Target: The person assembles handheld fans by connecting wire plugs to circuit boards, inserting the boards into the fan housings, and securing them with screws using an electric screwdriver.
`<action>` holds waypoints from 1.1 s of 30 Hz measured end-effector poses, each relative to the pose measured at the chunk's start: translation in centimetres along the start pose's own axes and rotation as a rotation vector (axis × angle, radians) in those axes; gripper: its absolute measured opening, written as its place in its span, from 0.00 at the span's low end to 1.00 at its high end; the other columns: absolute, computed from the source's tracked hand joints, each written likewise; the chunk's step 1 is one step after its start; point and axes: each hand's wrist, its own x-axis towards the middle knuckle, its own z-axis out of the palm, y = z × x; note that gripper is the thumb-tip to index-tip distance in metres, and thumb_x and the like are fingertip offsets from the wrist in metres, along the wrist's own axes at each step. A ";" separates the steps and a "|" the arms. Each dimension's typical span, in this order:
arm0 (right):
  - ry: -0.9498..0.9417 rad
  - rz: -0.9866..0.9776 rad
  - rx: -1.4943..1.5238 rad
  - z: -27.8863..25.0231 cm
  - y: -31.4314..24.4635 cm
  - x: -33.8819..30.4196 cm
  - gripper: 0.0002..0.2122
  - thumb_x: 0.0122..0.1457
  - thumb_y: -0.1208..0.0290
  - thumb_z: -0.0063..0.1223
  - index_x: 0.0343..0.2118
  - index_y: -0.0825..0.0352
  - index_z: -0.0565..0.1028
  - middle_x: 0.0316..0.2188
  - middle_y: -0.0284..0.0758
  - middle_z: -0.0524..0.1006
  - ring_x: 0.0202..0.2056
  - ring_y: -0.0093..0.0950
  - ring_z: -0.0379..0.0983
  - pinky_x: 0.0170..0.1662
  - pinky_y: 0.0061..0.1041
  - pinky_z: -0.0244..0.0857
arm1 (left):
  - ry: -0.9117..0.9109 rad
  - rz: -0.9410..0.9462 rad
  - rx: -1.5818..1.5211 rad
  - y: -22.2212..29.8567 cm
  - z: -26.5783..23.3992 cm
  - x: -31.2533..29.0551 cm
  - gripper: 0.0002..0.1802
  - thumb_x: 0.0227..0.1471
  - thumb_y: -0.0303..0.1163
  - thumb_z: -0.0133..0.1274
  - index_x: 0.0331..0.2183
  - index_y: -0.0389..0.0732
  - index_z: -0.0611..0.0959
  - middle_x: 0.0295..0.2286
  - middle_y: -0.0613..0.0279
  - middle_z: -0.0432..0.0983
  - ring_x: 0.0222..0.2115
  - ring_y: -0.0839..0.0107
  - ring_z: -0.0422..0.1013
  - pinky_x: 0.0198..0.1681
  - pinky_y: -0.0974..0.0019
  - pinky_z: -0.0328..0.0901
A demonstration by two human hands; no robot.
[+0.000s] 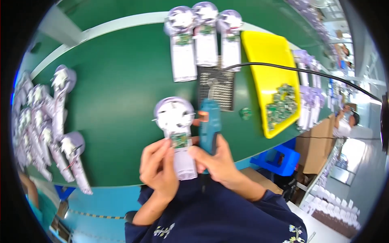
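My left hand (159, 172) grips a white and lilac housing (185, 167) with a round head and a long flat handle, much like a handheld fan. A small green circuit board (180, 140) sits in the handle just below the head. In my right hand (222, 164) is a teal electric screwdriver (209, 127), its bit pointing away from me over a dark screw tray (223, 91). The thumb of that hand also presses on the housing's right edge. Behind the housing, some fingers are hidden.
Three similar housings (183, 58) lie at the far side of the green table (117, 101). More housings (60, 113) are heaped at the left. A yellow tray (259, 60) holds several circuit boards (282, 103); one loose board (245, 113) lies beside it. A black cable (291, 66) crosses above.
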 end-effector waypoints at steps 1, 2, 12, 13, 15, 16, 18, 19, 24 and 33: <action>-0.042 -0.013 0.007 0.1 0.5 0.2 0.33 0.60 0.80 0.59 0.66 0.61 0.56 0.40 0.36 0.77 0.20 0.15 0.67 0.20 0.17 0.62 | -0.003 -0.095 0.007 0.7 -0.4 0.0 0.11 0.53 0.14 0.56 0.40 0.31 0.85 0.38 0.50 0.79 0.35 0.69 0.77 0.33 0.73 0.71; -0.069 -0.028 0.028 0.3 0.3 0.2 0.32 0.61 0.79 0.58 0.66 0.62 0.56 0.39 0.36 0.77 0.20 0.15 0.67 0.20 0.17 0.62 | 0.022 -0.101 -0.035 0.6 -0.4 -0.3 0.11 0.54 0.14 0.55 0.40 0.30 0.84 0.39 0.50 0.78 0.35 0.68 0.77 0.33 0.73 0.71; -0.071 -0.026 0.049 -0.2 0.1 0.8 0.30 0.61 0.79 0.58 0.64 0.67 0.57 0.39 0.39 0.80 0.18 0.16 0.67 0.20 0.17 0.61 | 0.033 -0.065 -0.047 0.5 0.0 0.1 0.10 0.53 0.15 0.57 0.39 0.30 0.85 0.39 0.52 0.79 0.32 0.73 0.76 0.30 0.76 0.70; -0.091 -0.027 0.055 0.0 0.0 1.0 0.30 0.61 0.79 0.58 0.64 0.67 0.57 0.39 0.39 0.80 0.18 0.16 0.67 0.20 0.17 0.61 | 0.050 -0.019 -0.059 0.3 0.0 0.3 0.10 0.53 0.15 0.57 0.39 0.30 0.85 0.38 0.52 0.79 0.31 0.74 0.76 0.28 0.78 0.70; -0.098 -0.017 0.090 0.5 -0.3 1.3 0.31 0.60 0.78 0.59 0.64 0.67 0.57 0.39 0.40 0.80 0.18 0.16 0.67 0.20 0.18 0.61 | 0.073 -0.021 -0.048 0.4 0.0 0.8 0.10 0.53 0.15 0.57 0.39 0.30 0.85 0.38 0.53 0.79 0.31 0.75 0.76 0.28 0.78 0.70; -0.112 -0.022 0.094 0.7 -0.4 1.5 0.31 0.60 0.78 0.59 0.64 0.67 0.57 0.39 0.40 0.80 0.18 0.16 0.67 0.20 0.18 0.61 | 0.085 -0.035 -0.051 0.4 0.0 1.0 0.10 0.53 0.15 0.57 0.39 0.30 0.85 0.39 0.53 0.79 0.31 0.75 0.76 0.28 0.78 0.70; -0.104 -0.026 0.081 0.9 -0.4 1.9 0.31 0.61 0.77 0.59 0.64 0.67 0.57 0.40 0.41 0.80 0.18 0.16 0.67 0.20 0.18 0.61 | 0.097 -0.009 -0.051 0.4 -0.1 1.6 0.10 0.54 0.15 0.57 0.39 0.31 0.85 0.39 0.53 0.79 0.31 0.76 0.76 0.28 0.79 0.70; -0.099 -0.029 0.075 1.0 -0.4 2.1 0.31 0.61 0.77 0.59 0.64 0.67 0.57 0.40 0.41 0.80 0.19 0.16 0.67 0.20 0.18 0.61 | 0.099 -0.007 -0.047 0.5 -0.1 1.8 0.10 0.54 0.16 0.57 0.39 0.31 0.85 0.39 0.53 0.79 0.31 0.76 0.76 0.28 0.79 0.70; -0.195 -0.043 0.116 1.6 -1.2 3.1 0.30 0.61 0.78 0.59 0.64 0.65 0.58 0.39 0.40 0.80 0.19 0.16 0.67 0.20 0.18 0.61 | 0.116 -0.037 -0.035 1.2 -0.4 2.8 0.09 0.55 0.17 0.57 0.39 0.30 0.85 0.39 0.54 0.79 0.31 0.78 0.76 0.29 0.79 0.70; -0.207 -0.095 0.147 2.3 -1.6 4.8 0.28 0.60 0.78 0.59 0.62 0.64 0.61 0.36 0.37 0.77 0.19 0.17 0.67 0.20 0.21 0.62 | 0.136 0.002 -0.103 1.3 0.2 4.9 0.09 0.56 0.18 0.56 0.40 0.30 0.85 0.40 0.54 0.78 0.34 0.76 0.76 0.33 0.76 0.72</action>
